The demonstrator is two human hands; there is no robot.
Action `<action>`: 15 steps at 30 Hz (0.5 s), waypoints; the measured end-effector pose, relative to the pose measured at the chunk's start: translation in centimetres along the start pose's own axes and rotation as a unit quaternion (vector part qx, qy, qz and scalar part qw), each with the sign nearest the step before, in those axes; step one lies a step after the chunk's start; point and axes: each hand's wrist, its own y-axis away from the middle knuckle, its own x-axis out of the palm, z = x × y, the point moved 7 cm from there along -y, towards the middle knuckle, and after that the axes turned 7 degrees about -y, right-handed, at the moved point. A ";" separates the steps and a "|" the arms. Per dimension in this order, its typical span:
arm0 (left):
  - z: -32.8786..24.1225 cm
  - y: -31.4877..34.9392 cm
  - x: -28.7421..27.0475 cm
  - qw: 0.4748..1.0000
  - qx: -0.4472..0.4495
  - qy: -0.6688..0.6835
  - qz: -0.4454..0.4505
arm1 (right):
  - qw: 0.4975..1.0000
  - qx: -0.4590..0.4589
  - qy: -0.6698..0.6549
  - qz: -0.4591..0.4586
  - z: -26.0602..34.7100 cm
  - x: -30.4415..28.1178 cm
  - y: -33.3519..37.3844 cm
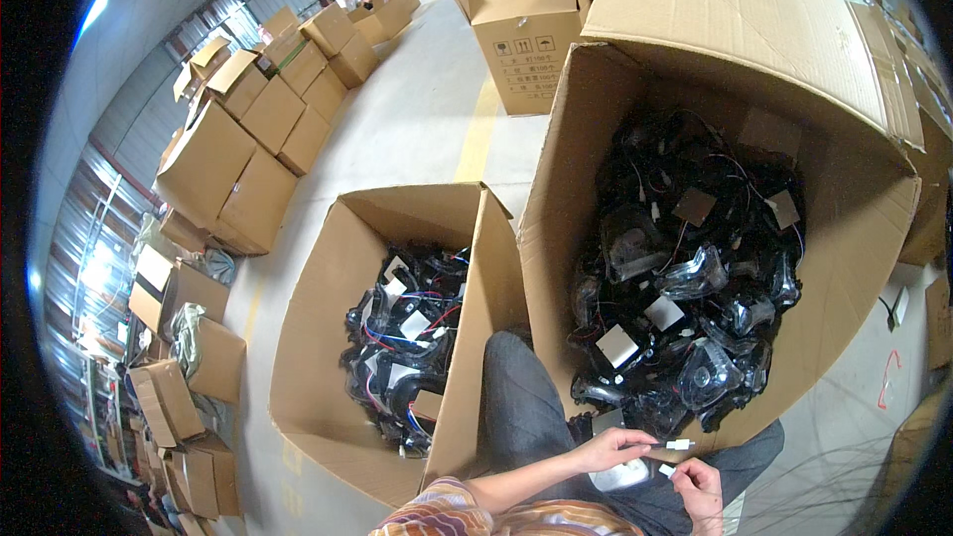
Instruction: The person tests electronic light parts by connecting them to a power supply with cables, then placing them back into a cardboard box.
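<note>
Over my lap, my left hand (612, 449) is closed in a pinch on a thin dark cable, whose white connector (680, 445) sticks out to the right of the fingertips. Lower and to the right, my right hand (699, 489) pinches a second small white connector (667, 470). The two connectors are close but apart. Beneath the left hand lies a clear and whitish plastic part (621, 474), partly covered by the fingers. Just beyond my hands stands a large open carton (854, 258) holding many black parts with clear plastic covers (707, 374), wires and pale square pieces.
A smaller open carton (318, 357) to the left of my knee holds similar black wired parts (417, 337). Another carton (526, 40) stands farther off. Stacked boxes (268, 129) line the left wall. A red loop (888, 379) lies on the floor at right.
</note>
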 end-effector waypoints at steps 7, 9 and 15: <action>0.4 0.2 0.2 1.000 -0.013 0.006 0.013 | 1.000 -0.002 -0.007 0.004 -0.1 0.1 -0.1; 0.5 0.2 0.3 0.998 -0.030 -0.035 0.045 | 1.000 0.001 -0.016 0.003 -0.2 0.1 0.0; -0.6 0.2 0.4 0.995 -0.002 -0.084 0.052 | 1.000 0.003 0.001 -0.001 0.6 0.2 0.2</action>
